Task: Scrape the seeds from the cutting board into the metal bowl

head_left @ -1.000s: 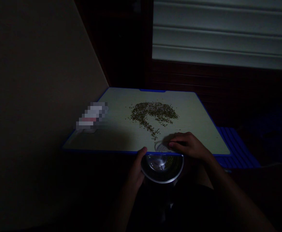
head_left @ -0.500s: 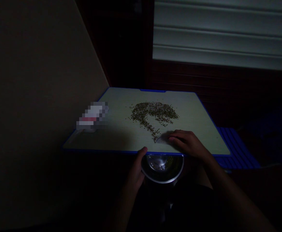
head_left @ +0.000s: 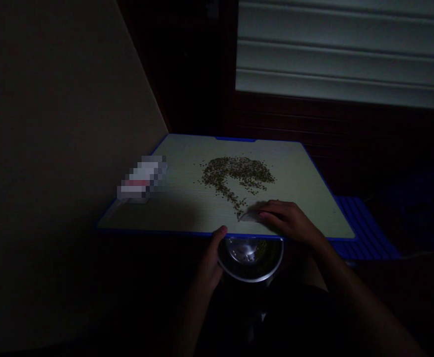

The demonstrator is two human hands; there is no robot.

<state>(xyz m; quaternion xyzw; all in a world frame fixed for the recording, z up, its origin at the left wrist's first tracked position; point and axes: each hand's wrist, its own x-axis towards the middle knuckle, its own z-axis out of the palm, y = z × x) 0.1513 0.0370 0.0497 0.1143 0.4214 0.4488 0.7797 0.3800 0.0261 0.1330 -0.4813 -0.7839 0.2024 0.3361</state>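
Note:
Many small greenish-brown beans or seeds (head_left: 239,171) lie in a curved spread on a pale cutting board (head_left: 294,163) with a blue rim. A thin trail of them runs toward the near edge. My right hand (head_left: 289,218) rests low over the board, closed on a thin, pale, see-through flat piece (head_left: 250,216), whose tip touches the trail's end. Below the front edge sits a shiny metal bowl (head_left: 252,280) with some of the beans inside. My left hand (head_left: 211,260) grips the bowl's left side, thumb up at the board's edge.
A blurred white and red package (head_left: 142,178) lies at the board's left edge. A pale wall or panel (head_left: 71,124) rises on the left. Blue striped cloth or slats (head_left: 365,228) show at the right, and a blind (head_left: 343,54) hangs behind. The room is dark.
Almost nothing differs. The flat piece in my right hand has shifted very slightly at the end of the trail; my left hand and the bowl stay in place.

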